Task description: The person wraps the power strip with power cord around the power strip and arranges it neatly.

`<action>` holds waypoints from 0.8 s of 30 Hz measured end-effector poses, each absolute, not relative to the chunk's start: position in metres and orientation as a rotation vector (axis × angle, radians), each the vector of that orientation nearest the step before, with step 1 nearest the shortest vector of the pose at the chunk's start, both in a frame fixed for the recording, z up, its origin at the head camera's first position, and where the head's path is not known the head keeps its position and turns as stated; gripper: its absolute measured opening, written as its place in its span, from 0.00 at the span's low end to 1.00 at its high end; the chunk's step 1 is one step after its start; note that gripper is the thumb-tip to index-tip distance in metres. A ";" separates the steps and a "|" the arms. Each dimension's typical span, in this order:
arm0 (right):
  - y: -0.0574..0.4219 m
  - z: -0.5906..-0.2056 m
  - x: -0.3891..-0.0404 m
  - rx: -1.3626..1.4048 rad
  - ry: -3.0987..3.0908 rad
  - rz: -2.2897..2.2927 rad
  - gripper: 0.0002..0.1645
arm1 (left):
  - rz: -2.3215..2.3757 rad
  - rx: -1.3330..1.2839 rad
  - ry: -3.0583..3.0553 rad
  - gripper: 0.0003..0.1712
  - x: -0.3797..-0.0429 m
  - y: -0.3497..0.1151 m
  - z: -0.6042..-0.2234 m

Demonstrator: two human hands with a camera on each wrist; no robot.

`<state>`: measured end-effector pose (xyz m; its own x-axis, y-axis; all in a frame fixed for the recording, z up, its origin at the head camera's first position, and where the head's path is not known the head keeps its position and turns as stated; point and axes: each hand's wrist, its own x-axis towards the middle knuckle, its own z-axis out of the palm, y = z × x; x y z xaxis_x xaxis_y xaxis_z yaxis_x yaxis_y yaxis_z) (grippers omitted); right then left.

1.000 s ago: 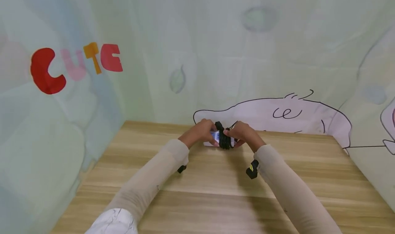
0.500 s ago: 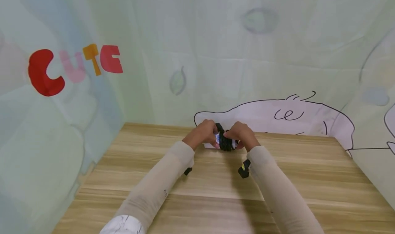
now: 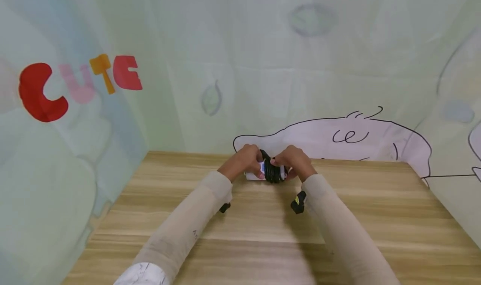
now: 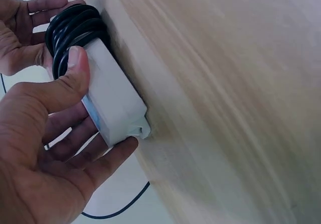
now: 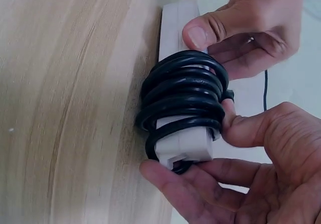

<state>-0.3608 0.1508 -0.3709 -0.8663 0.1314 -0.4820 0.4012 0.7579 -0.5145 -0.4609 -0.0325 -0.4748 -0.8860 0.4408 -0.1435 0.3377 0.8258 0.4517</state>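
A white power strip (image 3: 253, 176) with a black cord (image 3: 273, 173) wound round it lies near the table's back edge in the head view. My left hand (image 3: 246, 159) grips its left end. In the left wrist view, the thumb presses the white casing (image 4: 114, 91) beside the coils, and the fingers reach round the far side and end. My right hand (image 3: 294, 160) holds the other end. The right wrist view shows its thumb (image 5: 246, 131) against the side of the coils (image 5: 183, 86) and its fingers (image 5: 165, 179) round the end under the last loop.
The wood-grain table (image 3: 255, 235) stretches forward beneath both forearms. A printed curtain (image 3: 188, 88) stands right behind its back edge and along the left side. Black wrist devices (image 3: 298, 202) hang below the sleeves.
Both hands keep their grip on the power strip. The right forearm has shifted a little inward since a second ago. The head view has turned slightly.
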 end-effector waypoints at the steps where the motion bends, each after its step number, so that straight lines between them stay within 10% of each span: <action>1: 0.153 -0.369 -0.360 0.384 2.524 -0.909 0.35 | 0.639 0.596 2.772 0.39 -0.461 -0.033 -0.473; 10: 0.173 -0.365 -0.370 0.205 2.458 -0.889 0.52 | 0.729 0.691 2.766 0.38 -0.415 -0.044 -0.430; 24: 0.171 -0.379 -0.370 0.175 2.547 -0.867 0.47 | 0.814 0.771 2.759 0.36 -0.391 -0.051 -0.418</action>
<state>-0.3699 0.1714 -0.3794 -0.8944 -0.0217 -0.4468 0.2556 0.7950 -0.5502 -0.3910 -0.0511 -0.4176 -0.8536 0.5209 -0.0101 0.4320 0.7185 0.5451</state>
